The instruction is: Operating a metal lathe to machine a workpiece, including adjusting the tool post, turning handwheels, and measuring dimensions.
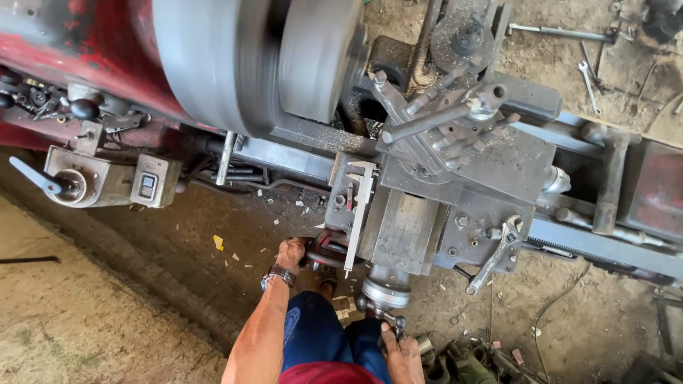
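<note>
Right hand [403, 352] fingers wrap the near crank handle [390, 321], left hand [290, 254] grips the handwheel [321, 250] left of it.

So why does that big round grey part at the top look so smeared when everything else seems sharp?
In the head view, the big grey chuck is streaked with motion blur, as a spinning part would be. The caliper, the wrench and both hands, left hand and right hand, stay crisp. Light is even daylight with soft shadows and no strong glare.

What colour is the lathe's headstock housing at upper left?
Red, worn and grimy: the headstock housing, clearest in the head view, behind the blurred grey chuck.
</note>
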